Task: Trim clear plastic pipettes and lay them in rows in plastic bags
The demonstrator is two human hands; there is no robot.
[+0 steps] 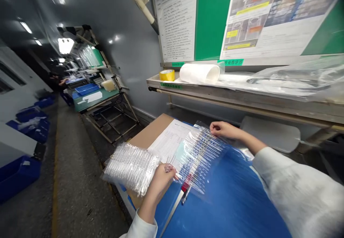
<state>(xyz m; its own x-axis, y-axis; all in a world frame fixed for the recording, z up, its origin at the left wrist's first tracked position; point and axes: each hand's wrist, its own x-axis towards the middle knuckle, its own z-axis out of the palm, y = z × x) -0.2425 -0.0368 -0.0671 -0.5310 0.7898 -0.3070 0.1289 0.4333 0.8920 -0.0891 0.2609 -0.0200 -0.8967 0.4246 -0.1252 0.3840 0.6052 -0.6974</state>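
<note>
My left hand (pixel 160 180) is closed around several thin clear pieces (pixel 169 163) that stick up from its fingers. Beside it lies a thick bundle of clear slender tubes (pixel 131 166) in plastic. My right hand (pixel 221 129) is pinched at the far end of a flat clear bag (pixel 201 155), where a row of similar slender pieces lies. What its fingertips hold, if anything, is too small to make out. Beneath the bag, a ruler or metal strip (pixel 174 207) and a red item (pixel 186 185) show partly.
A printed sheet (pixel 172 137) rests on cardboard (pixel 152 132) over the blue work surface (pixel 228 202). The shelf (pixel 242 96) above bears yellow tape (pixel 167 75), a white roll (pixel 199 73) and plastic bags. A person (pixel 64 87) and blue bins (pixel 18 177) are at the left.
</note>
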